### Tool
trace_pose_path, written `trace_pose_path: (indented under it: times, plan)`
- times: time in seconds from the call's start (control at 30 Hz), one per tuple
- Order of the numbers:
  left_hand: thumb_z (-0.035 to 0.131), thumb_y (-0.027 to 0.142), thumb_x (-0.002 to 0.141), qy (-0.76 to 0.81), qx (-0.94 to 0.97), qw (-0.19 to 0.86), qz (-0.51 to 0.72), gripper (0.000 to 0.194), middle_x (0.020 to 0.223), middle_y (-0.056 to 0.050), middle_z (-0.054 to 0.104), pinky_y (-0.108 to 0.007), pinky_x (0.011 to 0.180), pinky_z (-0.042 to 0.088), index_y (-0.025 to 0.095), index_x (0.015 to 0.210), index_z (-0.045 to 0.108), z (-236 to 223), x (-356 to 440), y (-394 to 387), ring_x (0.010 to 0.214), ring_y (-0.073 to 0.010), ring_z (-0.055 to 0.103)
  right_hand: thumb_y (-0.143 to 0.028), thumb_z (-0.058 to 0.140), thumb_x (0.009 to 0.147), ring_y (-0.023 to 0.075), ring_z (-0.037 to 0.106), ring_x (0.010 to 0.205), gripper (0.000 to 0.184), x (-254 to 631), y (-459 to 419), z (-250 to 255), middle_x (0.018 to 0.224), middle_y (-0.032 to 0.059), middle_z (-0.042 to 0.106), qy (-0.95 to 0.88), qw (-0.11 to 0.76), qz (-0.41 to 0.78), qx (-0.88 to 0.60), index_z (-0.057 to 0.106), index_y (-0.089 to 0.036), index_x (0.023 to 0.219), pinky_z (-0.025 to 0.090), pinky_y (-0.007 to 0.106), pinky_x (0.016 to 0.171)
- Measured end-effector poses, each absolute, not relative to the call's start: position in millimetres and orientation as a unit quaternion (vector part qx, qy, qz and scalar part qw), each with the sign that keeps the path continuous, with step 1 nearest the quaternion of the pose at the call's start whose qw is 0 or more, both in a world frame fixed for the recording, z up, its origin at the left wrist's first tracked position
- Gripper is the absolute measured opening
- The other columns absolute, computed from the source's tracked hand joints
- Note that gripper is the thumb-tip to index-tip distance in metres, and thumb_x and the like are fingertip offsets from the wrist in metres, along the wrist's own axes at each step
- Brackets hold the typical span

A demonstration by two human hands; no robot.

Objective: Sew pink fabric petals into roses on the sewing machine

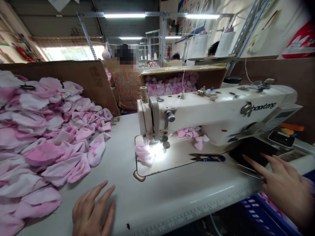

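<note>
A white industrial sewing machine (pixel 216 109) stands on a long pale table (pixel 172 209), with a big heap of pink-and-white fabric petals (pixel 41 144) covering the table's left side. Behind the machine, an open cardboard box (pixel 182 70) is filled with smaller pink petals (pixel 169 85), and another cardboard sheet (pixel 81 80) stands behind the heap. Farther off, a co-worker (pixel 126 88) in a patterned orange top sits facing away. The left hand (pixel 93 209) is on the table's near side, just beside the heap, with its fingers spread and released, gripping nothing. The right hand (pixel 283 183) is at the table's right, its fingers extended and loosely open, with the fingertips reaching over a black phone (pixel 253 151); whether they touch it is hard to tell, and they are not clenched on anything. A pink fabric piece (pixel 144 154) lies under the machine's presser foot (pixel 150 141), lit by the needle lamp and apart from both hands. A small cluster of pink petals (pixel 193 135) sits beneath the machine's arm, and blue-handled thread snips (pixel 208 158) lie on the table between the needle area and the phone.
</note>
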State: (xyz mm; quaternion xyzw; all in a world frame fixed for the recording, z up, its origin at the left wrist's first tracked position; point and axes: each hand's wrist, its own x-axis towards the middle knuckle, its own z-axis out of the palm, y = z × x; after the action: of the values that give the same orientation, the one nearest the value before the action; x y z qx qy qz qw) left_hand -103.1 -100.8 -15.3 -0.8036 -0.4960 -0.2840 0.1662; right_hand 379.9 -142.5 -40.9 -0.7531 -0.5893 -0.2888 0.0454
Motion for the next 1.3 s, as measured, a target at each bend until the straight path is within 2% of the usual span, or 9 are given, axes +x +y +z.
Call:
trace_pose_path:
  times: [0.2,0.33,0.5,0.7,0.87,1.0,1.13,1.3]
  plan:
    - [0.047,0.024,0.077,-0.497,-0.806,0.155,-0.282,0.031,0.110,-0.009,0.049,-0.043,0.090,0.031,0.024,0.108,0.049,-16.2,-104.0,-101.6,0.097,-0.0252,0.049,-0.013,0.031,0.075,0.0290,0.034,0.115,0.051,379.8,-145.5,-43.4,0.121,0.0111,0.041,-0.577,0.048,-0.281,-0.765,0.044,-0.028,0.122,0.042,0.046,0.077]
    - [0.047,0.023,0.077,-0.492,-0.810,0.160,-0.276,0.032,0.109,-0.010,0.050,-0.044,0.089,0.031,0.023,0.109,0.049,-15.9,-104.1,-101.1,0.096,-0.0256,0.049,-0.013,0.031,0.074,0.0285,0.035,0.114,0.049,380.6,-145.2,-40.7,0.114,0.0113,0.045,-0.597,0.040,-0.269,-0.755,0.049,-0.028,0.117,0.041,0.045,0.078]
    - [0.047,0.023,0.077,-0.487,-0.813,0.157,-0.277,0.032,0.109,-0.010,0.049,-0.044,0.088,0.032,0.022,0.109,0.047,-14.8,-103.0,-100.9,0.096,-0.0258,0.048,-0.013,0.030,0.075,0.0290,0.033,0.114,0.047,380.2,-144.9,-37.9,0.119,0.0118,0.040,-0.579,0.038,-0.290,-0.761,0.049,-0.023,0.117,0.041,0.045,0.078]
    - [0.048,0.023,0.077,-0.488,-0.811,0.158,-0.282,0.032,0.109,-0.010,0.050,-0.044,0.088,0.033,0.022,0.109,0.048,-15.5,-102.3,-99.9,0.096,-0.0257,0.049,-0.011,0.031,0.075,0.0295,0.034,0.114,0.049,380.8,-145.1,-40.7,0.117,0.0124,0.040,-0.591,0.033,-0.281,-0.756,0.047,-0.026,0.119,0.041,0.044,0.078]
    - [0.047,0.023,0.077,-0.486,-0.812,0.156,-0.281,0.032,0.108,-0.010,0.050,-0.044,0.088,0.033,0.022,0.110,0.048,-14.8,-101.7,-99.6,0.095,-0.0257,0.049,-0.013,0.032,0.074,0.0308,0.034,0.112,0.044,378.7,-147.5,-41.6,0.118,0.0130,0.040,-0.577,0.043,-0.288,-0.763,0.048,-0.021,0.115,0.040,0.045,0.078]
    - [0.047,0.023,0.077,-0.484,-0.811,0.159,-0.287,0.032,0.107,-0.010,0.051,-0.043,0.088,0.033,0.022,0.109,0.048,-14.4,-102.7,-100.6,0.095,-0.0251,0.050,-0.014,0.036,0.073,0.0291,0.043,0.101,0.044,381.5,-154.6,-50.0,0.120,0.0083,0.041,-0.558,0.067,-0.290,-0.775,0.047,-0.021,0.115,0.039,0.042,0.079]
    - [0.047,0.025,0.078,-0.485,-0.812,0.162,-0.282,0.032,0.107,-0.009,0.051,-0.042,0.089,0.032,0.023,0.109,0.048,-15.8,-104.3,-100.8,0.095,-0.0244,0.050,-0.016,0.038,0.073,0.0264,0.047,0.087,0.042,391.0,-160.5,-57.5,0.118,0.0036,0.045,-0.547,0.085,-0.305,-0.775,0.048,-0.025,0.112,0.040,0.040,0.072]
    - [0.047,0.024,0.078,-0.482,-0.816,0.159,-0.276,0.032,0.108,-0.010,0.051,-0.043,0.089,0.032,0.022,0.110,0.048,-16.8,-104.0,-99.5,0.096,-0.0250,0.049,-0.016,0.036,0.075,0.0263,0.046,0.087,0.036,400.1,-157.8,-49.7,0.114,0.0058,0.046,-0.533,0.068,-0.335,-0.774,0.054,-0.023,0.106,0.039,0.038,0.071]
